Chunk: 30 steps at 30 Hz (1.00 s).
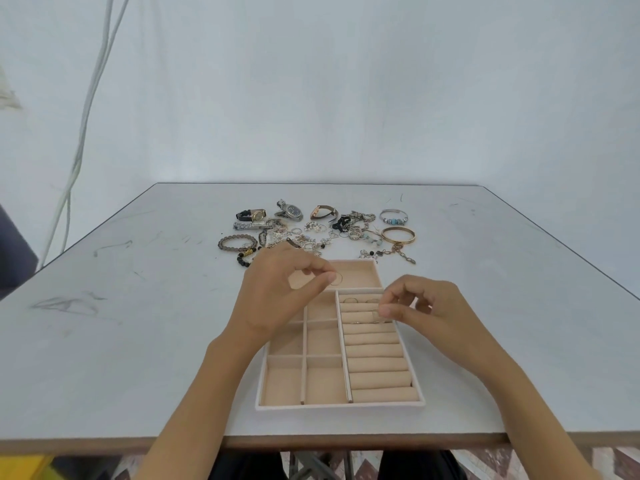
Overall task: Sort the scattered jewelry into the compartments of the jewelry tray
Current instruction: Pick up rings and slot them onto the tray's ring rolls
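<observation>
A beige jewelry tray point(341, 405) lies in front of me, with square compartments on the left, padded ring rolls on the right and a wide compartment at the far end. My left hand point(277, 299) hovers over the far left of the tray and pinches a thin ring point(336, 278) between thumb and fingertip. My right hand point(419, 310) pinches a small ring point(376, 315) at the upper ring rolls, where a few rings point(360, 301) sit in the slots. Scattered jewelry point(322, 233) lies beyond the tray.
Beyond the tray lie watches point(290, 212), a beaded bracelet point(237, 242), a gold bangle point(398, 234), a blue-beaded bracelet point(394, 216), chains and small rings. The grey table point(138, 323) ends near me at its front edge. White cables point(83, 133) hang at the left wall.
</observation>
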Available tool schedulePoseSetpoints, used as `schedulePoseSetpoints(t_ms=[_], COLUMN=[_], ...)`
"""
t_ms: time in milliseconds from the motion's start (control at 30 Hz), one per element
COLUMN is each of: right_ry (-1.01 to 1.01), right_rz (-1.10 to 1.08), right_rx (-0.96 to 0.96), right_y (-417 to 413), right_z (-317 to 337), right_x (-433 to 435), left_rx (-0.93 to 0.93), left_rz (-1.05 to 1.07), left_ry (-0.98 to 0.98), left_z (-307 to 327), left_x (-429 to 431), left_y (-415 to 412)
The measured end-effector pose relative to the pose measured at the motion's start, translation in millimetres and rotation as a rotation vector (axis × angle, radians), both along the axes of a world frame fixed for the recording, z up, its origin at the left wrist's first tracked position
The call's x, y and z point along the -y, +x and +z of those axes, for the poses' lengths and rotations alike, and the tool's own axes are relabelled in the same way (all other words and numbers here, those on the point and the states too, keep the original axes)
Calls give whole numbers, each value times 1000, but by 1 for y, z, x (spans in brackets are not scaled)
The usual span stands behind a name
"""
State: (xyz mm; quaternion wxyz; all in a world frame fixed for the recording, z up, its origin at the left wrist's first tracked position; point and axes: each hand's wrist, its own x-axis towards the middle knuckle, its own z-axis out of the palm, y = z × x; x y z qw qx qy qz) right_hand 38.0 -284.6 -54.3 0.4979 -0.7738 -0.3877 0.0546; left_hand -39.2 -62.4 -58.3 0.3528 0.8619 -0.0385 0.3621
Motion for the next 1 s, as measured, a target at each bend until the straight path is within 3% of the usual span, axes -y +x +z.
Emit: schedulePoseSetpoints(t_ms=[700,1000], right_ry=[-50,-57], right_rz=[44,-42], right_rx=[30,36], right_y=[-3,-7], right_z=[-7,-3], right_x=[4,3], left_rx=[-37,-50], left_rz=[13,18], left_ry=[32,49], left_z=[-6,-7], left_x=[-1,-2], left_y=[0,1])
